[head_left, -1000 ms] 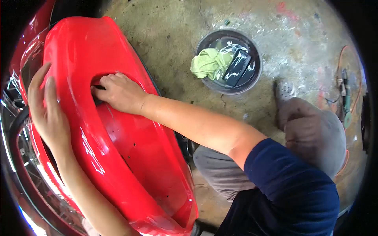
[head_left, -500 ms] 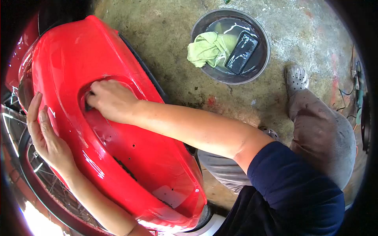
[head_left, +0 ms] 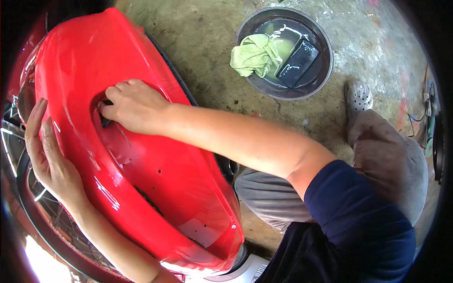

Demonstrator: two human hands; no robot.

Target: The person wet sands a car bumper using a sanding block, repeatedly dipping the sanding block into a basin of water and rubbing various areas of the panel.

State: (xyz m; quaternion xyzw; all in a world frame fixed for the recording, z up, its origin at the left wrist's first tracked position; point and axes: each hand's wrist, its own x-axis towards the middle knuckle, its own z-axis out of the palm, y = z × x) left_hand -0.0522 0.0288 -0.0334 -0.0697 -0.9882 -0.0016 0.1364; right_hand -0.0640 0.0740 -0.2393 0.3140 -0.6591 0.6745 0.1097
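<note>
Nearest the person, beside a dark blue sleeve [head_left: 363,221], lies the near end of a long, glossy red panel [head_left: 188,198], hollow side up, with small holes in the floor of its hollow; what bears its weight cannot be made out. The hands are apart. The left hand [head_left: 56,165] is open, fingers long and loosely spread, lying along the panel's left outer edge and seemingly steadying it. Farther along, the right hand [head_left: 137,106] reaches over the right edge to the far end of the hollow, fingers bent and thumb tucked under the rounded lip; something dark [head_left: 104,120] shows there, but whether the hand grips it cannot be told. The panel looks like a stiff, thin-walled shell, probably light for its length but awkward, its polished skin apt to slip under damp fingers and to scratch. It would be best taken by both long outer edges near the middle, rather than by one thin end. Beyond the right edge, on the stained concrete floor [head_left: 198,56], stands a round basin [head_left: 331,66] of water, a soft green cloth [head_left: 255,54] draped over its left rim and a dark block [head_left: 298,63] lying tilted inside.
</note>
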